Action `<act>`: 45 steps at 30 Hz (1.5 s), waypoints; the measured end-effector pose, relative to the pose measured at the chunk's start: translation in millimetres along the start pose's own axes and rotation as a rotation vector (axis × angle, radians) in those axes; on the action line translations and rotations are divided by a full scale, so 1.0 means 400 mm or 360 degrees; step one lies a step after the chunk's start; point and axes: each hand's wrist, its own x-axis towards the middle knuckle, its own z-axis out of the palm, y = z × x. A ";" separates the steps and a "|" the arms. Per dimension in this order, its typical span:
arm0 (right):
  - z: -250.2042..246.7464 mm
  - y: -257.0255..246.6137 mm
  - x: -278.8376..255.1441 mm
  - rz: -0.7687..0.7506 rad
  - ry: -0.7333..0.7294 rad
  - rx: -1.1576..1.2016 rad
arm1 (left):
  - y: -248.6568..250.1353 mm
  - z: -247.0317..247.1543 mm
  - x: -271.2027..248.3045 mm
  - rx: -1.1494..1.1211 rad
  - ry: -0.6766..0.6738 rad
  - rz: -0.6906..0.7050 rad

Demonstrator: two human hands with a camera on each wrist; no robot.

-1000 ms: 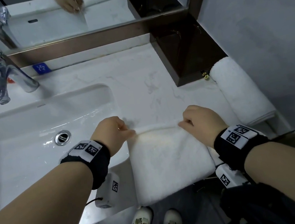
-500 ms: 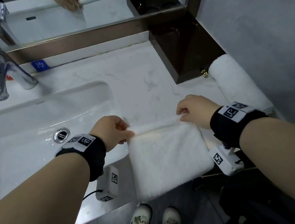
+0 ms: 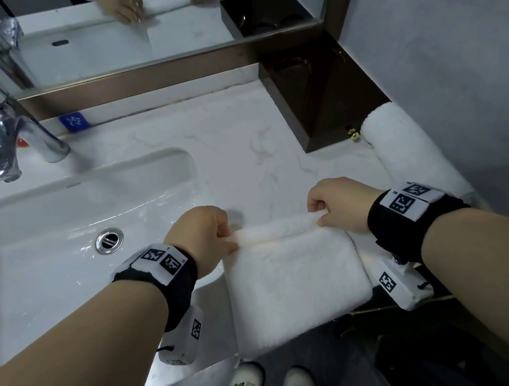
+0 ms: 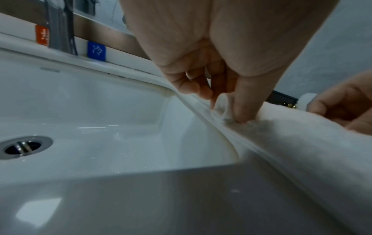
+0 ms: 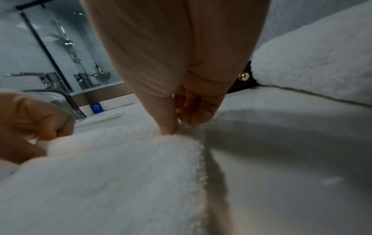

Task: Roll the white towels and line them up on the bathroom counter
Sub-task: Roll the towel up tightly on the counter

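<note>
A folded white towel [image 3: 296,280] lies on the marble counter [image 3: 240,161], its near end hanging over the front edge. Its far edge is curled into a thin roll [image 3: 275,229]. My left hand [image 3: 209,234] pinches the roll's left end [image 4: 222,106], thumb toward me and fingers behind. At the roll's right end, my right hand [image 3: 333,206] pinches the towel [image 5: 124,167] the same way. A finished rolled towel [image 3: 406,152] lies along the right wall; in the right wrist view this rolled towel [image 5: 314,63] sits just right of my hand.
The white sink basin [image 3: 33,238] with its drain [image 3: 109,240] lies left of the towel, a chrome faucet [image 3: 8,134] behind it. A dark brown tray [image 3: 317,93] fills the back right corner. A mirror [image 3: 115,30] runs along the back.
The towel's far edge, flat a second ago, has been curled over into a small roll between both hands. The hands stay at its two ends.
</note>
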 end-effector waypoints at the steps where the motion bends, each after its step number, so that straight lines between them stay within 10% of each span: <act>1: 0.002 -0.004 -0.001 -0.0007 -0.0011 -0.0035 | 0.004 0.000 0.000 0.0046 -0.0007 0.0029; 19: 0.033 -0.017 -0.007 -0.0163 0.0371 -0.0554 | 0.036 0.000 0.023 0.0178 0.0029 0.0344; 45: 0.098 0.004 -0.102 -0.0060 0.0358 0.0105 | 0.104 0.001 -0.070 0.0719 -0.0326 0.0493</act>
